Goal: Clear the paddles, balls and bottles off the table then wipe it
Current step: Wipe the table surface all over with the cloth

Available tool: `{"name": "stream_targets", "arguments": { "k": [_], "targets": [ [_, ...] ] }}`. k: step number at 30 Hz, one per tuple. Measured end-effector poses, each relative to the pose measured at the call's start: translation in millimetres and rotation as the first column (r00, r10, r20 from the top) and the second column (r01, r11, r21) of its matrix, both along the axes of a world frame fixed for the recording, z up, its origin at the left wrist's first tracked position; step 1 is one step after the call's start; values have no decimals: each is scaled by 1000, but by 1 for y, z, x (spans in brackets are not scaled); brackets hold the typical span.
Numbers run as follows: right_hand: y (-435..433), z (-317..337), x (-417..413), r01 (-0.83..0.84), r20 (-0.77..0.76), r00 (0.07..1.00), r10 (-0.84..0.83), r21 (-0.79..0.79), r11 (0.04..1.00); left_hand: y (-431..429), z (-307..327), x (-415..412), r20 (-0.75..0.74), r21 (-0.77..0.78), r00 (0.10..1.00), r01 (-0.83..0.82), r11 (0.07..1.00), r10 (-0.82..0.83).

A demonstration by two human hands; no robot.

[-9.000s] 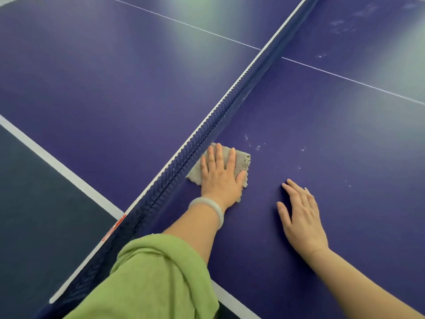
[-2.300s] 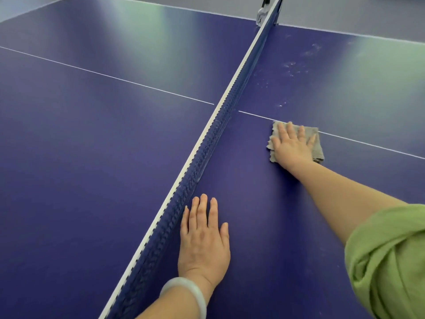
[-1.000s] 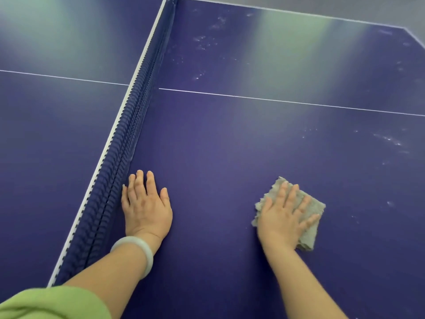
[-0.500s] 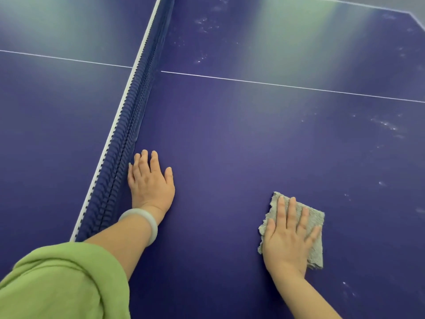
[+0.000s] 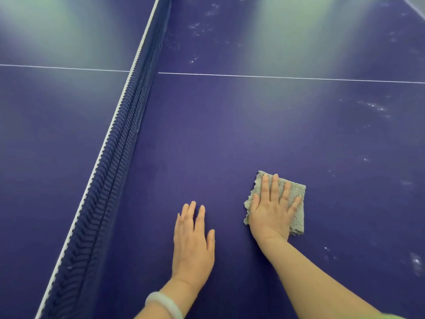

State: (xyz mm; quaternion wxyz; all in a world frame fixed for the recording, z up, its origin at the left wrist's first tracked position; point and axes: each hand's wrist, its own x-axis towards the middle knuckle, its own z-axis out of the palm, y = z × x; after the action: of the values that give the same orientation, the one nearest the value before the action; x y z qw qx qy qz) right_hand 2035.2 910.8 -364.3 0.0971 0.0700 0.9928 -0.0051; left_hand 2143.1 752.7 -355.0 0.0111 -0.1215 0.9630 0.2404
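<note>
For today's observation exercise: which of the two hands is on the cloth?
The right hand, fingers straight on the grey cloth. The left hand, wearing a pale bracelet, rests flat on the bare table.

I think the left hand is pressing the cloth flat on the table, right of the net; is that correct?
Not quite: in the head view the right hand presses the cloth flat on the table, right of the net; the left hand is bare.

cloth point(image 5: 292, 194) right of net point(image 5: 110, 171) — on table point(image 5: 218, 134)
</note>
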Motion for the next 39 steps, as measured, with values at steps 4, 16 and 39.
{"name": "stream_targets", "arguments": {
  "k": [4, 16, 39],
  "targets": [
    [6, 2, 45, -331, -81, 942, 327, -46, 942, 16, -3, 11, 76, -268, 997, 25, 963, -5],
    [196, 10, 25, 197, -25, 980, -199, -64, 978, 24, -6, 9, 114, -343, 993, 19, 939, 21],
    [86, -1, 133, 145, -144, 976, -161, -118, 982, 22, -14, 11, 62, -345, 997, -15, 939, 39]
  ]
}}
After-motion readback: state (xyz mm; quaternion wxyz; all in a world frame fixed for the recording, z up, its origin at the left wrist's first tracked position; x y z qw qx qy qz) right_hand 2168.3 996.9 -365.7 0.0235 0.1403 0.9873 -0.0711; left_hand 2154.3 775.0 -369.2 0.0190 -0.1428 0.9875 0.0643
